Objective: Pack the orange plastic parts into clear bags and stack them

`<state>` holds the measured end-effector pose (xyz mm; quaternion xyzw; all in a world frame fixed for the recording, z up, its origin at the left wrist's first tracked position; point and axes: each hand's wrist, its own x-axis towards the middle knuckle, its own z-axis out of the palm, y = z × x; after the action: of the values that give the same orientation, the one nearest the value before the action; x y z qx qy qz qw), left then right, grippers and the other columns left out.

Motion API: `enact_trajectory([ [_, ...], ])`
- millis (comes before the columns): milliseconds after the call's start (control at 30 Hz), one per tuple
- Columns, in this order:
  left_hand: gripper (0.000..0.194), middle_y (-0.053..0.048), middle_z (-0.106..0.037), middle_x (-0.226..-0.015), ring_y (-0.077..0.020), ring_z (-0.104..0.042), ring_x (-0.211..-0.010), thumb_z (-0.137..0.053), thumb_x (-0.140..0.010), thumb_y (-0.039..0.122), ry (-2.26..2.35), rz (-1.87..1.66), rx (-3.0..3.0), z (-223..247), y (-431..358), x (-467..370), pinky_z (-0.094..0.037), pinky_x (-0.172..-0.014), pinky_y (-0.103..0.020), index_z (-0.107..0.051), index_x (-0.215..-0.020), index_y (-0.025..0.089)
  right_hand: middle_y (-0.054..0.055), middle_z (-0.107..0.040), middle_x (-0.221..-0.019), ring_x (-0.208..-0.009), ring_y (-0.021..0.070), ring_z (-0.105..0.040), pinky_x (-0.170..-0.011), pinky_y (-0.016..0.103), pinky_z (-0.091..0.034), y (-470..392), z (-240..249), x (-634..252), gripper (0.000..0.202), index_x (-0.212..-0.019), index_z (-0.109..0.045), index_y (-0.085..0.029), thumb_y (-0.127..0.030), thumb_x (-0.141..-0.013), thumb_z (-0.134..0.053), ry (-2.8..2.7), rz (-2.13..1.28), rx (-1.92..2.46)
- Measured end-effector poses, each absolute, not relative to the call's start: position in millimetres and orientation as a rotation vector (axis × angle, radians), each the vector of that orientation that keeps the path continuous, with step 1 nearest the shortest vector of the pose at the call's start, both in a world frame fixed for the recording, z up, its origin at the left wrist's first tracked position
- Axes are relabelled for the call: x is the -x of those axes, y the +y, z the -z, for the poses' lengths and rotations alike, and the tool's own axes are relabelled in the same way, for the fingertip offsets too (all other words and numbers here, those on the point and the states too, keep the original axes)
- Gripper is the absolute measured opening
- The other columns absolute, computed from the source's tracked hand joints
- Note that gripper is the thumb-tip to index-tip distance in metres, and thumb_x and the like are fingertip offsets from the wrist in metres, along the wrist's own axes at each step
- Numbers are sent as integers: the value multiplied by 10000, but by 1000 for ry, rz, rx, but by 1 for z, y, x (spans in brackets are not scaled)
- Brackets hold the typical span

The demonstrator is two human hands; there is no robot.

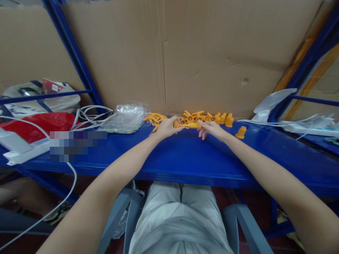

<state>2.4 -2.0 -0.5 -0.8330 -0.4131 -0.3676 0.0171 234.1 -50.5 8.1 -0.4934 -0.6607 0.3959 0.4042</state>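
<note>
An orange plastic piece lies level between both hands, near the desk's back edge — the left hand grips its rounded end, the right hand pinches the other, lower fingers curled. Behind it, more orange parts crowd that edge; one orange part stands apart, rightward. Clear plastic bags lie left, then a red bag and a white power strip toward the desk's left end.

Pixelated patch — contents unreadable
</note>
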Motion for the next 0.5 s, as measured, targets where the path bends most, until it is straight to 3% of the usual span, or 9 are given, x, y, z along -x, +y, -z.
enact_trajectory([
  [200, 391, 19, -614, -660, -161, -579, -638, -677, -778, 496, -1291, 1087, 2606, -2, -5, -1, -368, -602, -244, -610, -1009, 188, 82, -671, -603, -463, 117, -593, -482, 227, -489, -51, -8, -229, 377, -727, -601, -138, -450, -930, -540, -1500, -1086, 1216],
  [333, 547, -39, -680, -941, -187, -636, -807, -684, -783, 484, -1262, 1067, 2674, -6, -10, -2, -445, -714, -272, -548, -1232, 203, 109, -713, -765, -629, 157, -672, -663, 287, -559, -49, -13, -230, 256, -782, -596, -168, -388, -908, -561, -1363, -1015, 1177],
  [500, 681, -110, -606, -1240, -215, -628, -1021, -606, -855, 412, -1255, 1021, 2736, -7, -6, 5, -482, -869, -318, -342, -1448, 206, 112, -717, -846, -848, 226, -709, -774, 345, -570, -40, -24, -243, 232, -819, -553, -215, -439, -862, -592, -1296, -845, 1122],
])
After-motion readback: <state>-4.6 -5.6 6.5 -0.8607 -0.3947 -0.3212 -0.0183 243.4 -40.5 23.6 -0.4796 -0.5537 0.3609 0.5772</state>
